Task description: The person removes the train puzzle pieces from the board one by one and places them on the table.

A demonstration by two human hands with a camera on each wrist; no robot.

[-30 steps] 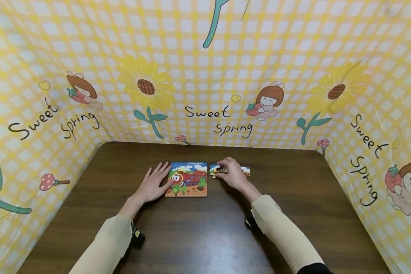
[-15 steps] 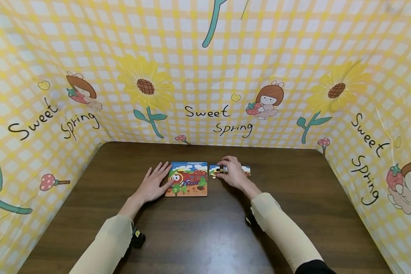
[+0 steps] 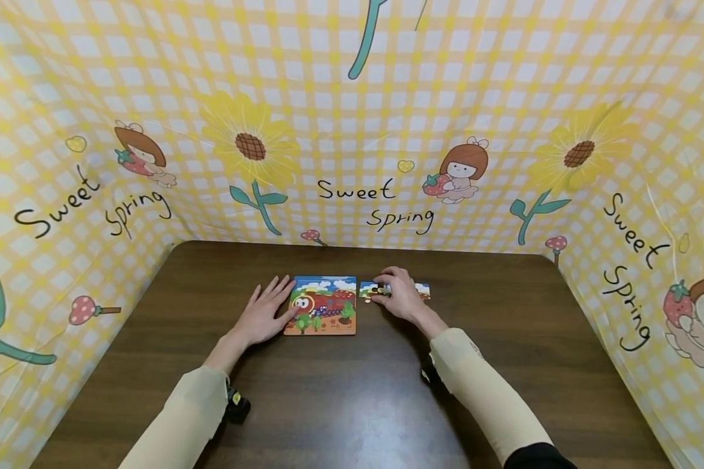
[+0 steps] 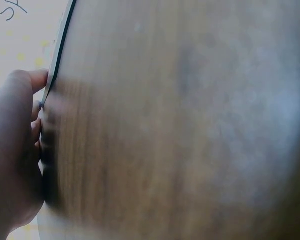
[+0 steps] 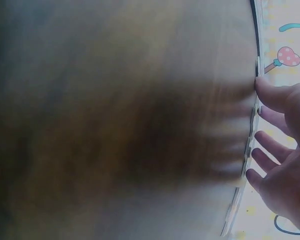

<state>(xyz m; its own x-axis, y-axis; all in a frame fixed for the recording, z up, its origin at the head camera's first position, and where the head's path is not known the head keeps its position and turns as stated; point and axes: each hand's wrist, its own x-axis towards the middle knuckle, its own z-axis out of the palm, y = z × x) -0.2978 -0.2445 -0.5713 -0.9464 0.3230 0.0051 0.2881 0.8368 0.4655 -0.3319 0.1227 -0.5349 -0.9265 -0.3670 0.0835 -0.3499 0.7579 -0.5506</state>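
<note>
Just below the head frame's centre lies a jigsaw board (image 3: 331, 320), its left edge partly hidden under the left hand (image 3: 262, 319), flat with fingers spread. Just right, the right hand (image 3: 401, 298) covers the middle of some jigsaw pieces (image 3: 422, 288); whether it pinches one, I cannot tell.

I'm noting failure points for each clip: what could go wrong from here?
The right hand covers part of the puzzle pieces, so a poor grip or misplaced piece might go unnoticed.

The pieces lie close beside the train picture board; a sideways push could bump it.

The left hand touches the board only at its left side, so it might swivel if knocked.
</note>
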